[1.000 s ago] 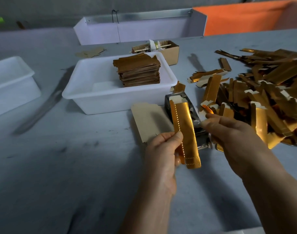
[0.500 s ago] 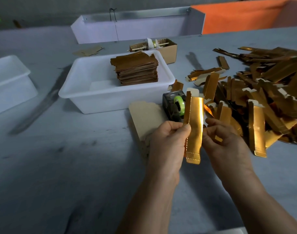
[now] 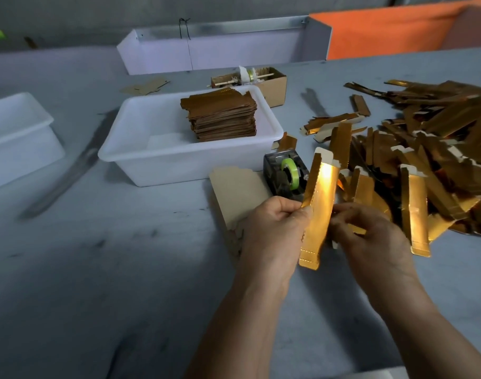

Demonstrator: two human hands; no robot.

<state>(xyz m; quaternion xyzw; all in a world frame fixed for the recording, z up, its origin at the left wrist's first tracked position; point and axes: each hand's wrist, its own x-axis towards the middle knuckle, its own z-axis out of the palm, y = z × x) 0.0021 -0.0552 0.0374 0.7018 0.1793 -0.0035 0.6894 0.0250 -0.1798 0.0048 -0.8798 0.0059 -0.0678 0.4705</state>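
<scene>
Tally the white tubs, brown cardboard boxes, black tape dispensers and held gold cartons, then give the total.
White tubs: 2
Brown cardboard box: 1
Black tape dispenser: 1
Gold carton, held: 1
Total: 5

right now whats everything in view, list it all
gold carton: one, gold, between both hands
loose cartons: heap, gold, on the right
tape dispenser: one, black, green roll, behind held carton
near tub: one, white, mid-table
flat stack: one, brown, in near tub
left tub: one, white, left edge
cardboard box: one, brown, behind near tub
cardboard sheet: one, tan, beside dispenser
table: one, grey
left hand: pinches carton's left edge
right hand: pinches its right edge
</scene>
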